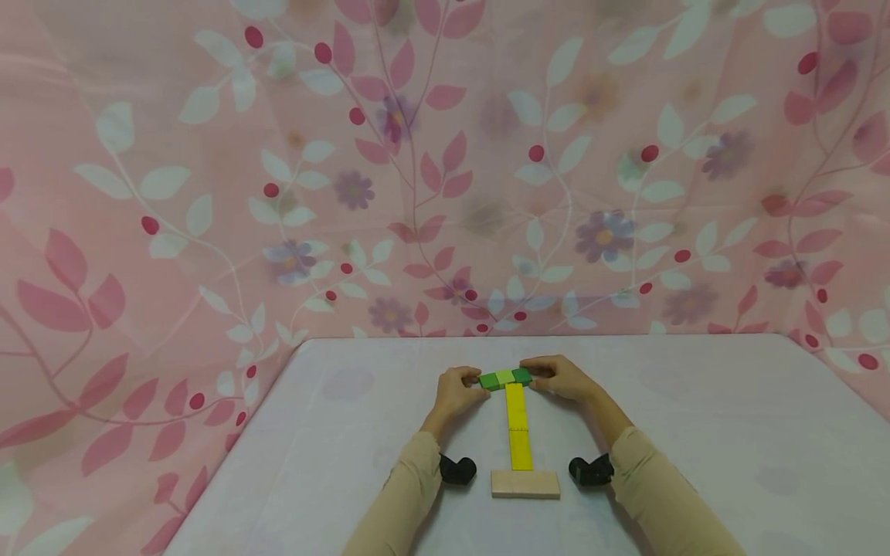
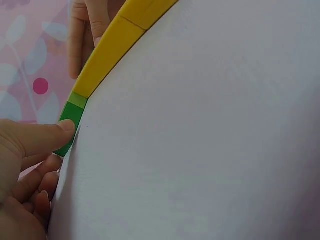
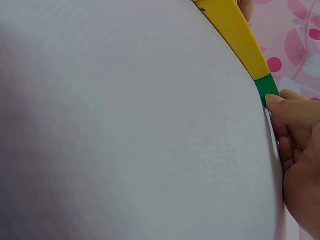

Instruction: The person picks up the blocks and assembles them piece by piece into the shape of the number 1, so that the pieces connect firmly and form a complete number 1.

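A short row of blocks lies across the far end of a yellow strip: a green block point(image 1: 490, 382) at the left, a light green block point(image 1: 504, 377) in the middle, a darker green block point(image 1: 522, 375) at the right. My left hand point(image 1: 459, 392) pinches the left end, its thumb point(image 2: 47, 136) on the green face. At the right end, my right hand point(image 1: 566, 378) holds the darker green block with thumb point(image 3: 285, 107) in front and fingers behind. The strip is two yellow blocks end to end, the far one point(image 1: 517, 405) and the near one point(image 1: 520, 450).
A plain wooden block point(image 1: 524, 484) lies crosswise at the strip's near end. White cloth covers the table point(image 1: 334, 432). Behind its far edge hangs a pink floral curtain point(image 1: 473, 216). Black wrist devices point(image 1: 457, 470) jut inward from both sleeves beside the blocks.
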### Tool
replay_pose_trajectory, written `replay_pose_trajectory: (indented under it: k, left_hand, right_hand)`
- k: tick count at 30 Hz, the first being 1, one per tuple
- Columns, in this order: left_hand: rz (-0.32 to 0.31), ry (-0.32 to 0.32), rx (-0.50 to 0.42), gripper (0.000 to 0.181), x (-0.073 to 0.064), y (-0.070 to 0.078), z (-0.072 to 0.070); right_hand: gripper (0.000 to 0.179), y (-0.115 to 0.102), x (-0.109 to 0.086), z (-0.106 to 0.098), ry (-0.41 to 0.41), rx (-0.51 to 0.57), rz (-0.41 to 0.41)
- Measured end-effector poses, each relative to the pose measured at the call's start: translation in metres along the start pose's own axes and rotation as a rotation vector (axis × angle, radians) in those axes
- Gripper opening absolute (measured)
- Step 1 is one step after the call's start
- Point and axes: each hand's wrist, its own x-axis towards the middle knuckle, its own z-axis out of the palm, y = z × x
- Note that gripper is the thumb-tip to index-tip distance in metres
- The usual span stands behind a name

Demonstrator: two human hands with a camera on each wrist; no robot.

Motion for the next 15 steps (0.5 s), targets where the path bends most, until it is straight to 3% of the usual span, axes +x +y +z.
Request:
replay_pose_trajectory:
  k: [3, 6, 10, 15]
  left_hand:
    - [0.007, 0.003, -0.029, 0.040, -0.001, -0.003, 0.000]
    - [0.010, 0.007, -0.054, 0.042, -0.003, -0.004, 0.000]
    - [0.005, 0.009, -0.068, 0.042, -0.004, -0.005, 0.001]
    - [0.008, 0.010, -0.069, 0.043, -0.005, -0.006, 0.001]
  right_hand:
    - [0.041, -0.016, -0.005, 0.000, -0.004, 0.014, 0.009]
    - [0.041, -0.017, -0.005, 0.001, -0.003, 0.003, 0.011]
    - [0.041, -0.003, -0.001, 0.002, 0.003, -0.020, 0.007]
    - [0.041, -0.001, 0.000, 0.002, 0.005, -0.011, 0.013]
